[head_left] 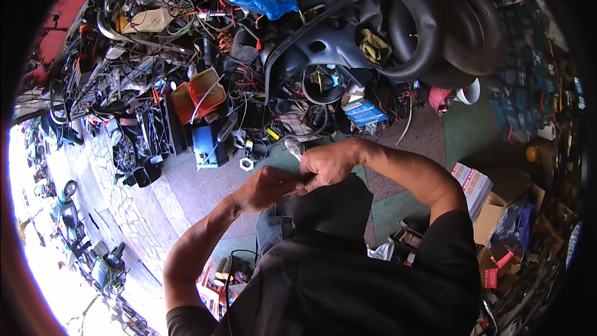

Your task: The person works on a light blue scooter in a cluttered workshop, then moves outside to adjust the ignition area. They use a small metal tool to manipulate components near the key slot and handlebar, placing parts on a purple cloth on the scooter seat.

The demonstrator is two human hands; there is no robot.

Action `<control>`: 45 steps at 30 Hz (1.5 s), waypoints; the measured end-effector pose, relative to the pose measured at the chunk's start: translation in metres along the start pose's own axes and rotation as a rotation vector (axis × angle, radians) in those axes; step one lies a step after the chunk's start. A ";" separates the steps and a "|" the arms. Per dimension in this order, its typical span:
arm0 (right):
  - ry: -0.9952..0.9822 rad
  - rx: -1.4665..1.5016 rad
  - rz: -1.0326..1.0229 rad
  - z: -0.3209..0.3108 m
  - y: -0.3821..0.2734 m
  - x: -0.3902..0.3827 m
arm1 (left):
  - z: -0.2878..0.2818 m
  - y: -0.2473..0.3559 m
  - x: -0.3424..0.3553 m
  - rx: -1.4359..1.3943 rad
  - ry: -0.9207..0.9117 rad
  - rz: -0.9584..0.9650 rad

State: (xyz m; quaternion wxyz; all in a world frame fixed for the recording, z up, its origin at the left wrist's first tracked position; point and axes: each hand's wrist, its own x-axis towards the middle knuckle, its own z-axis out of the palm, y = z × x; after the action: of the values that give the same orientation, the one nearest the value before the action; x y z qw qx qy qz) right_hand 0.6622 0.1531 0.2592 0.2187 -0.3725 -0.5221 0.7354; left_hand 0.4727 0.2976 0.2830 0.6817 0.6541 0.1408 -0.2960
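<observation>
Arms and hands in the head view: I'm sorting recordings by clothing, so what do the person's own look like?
The left sleeve and right sleeve are short, black and plain, part of a black shirt. Both forearms are bare below them. The left hand and right hand wear no gloves, and no watch or band shows at either wrist.

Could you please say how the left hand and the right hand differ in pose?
The right hand sits higher in the picture than the left hand. The left hand reaches in from the left, while the right hand angles down from the upper right. Both are bare and meet at the fingers.
</observation>
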 end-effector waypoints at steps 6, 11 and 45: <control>-0.058 0.277 -0.102 -0.011 0.005 -0.007 | -0.005 -0.002 0.000 -0.254 0.001 0.005; -0.021 0.408 -0.164 -0.017 0.016 -0.004 | -0.002 -0.005 0.002 -0.346 0.094 0.058; 0.742 -0.083 -0.037 0.011 0.033 -0.040 | -0.020 -0.033 0.009 0.084 0.273 0.059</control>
State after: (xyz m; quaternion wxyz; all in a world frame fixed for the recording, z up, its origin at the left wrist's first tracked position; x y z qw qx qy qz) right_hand 0.6809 0.1062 0.2434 0.3911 -0.6126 -0.4434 0.5245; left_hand 0.4642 0.3159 0.2497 0.6368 0.7200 0.2005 -0.1895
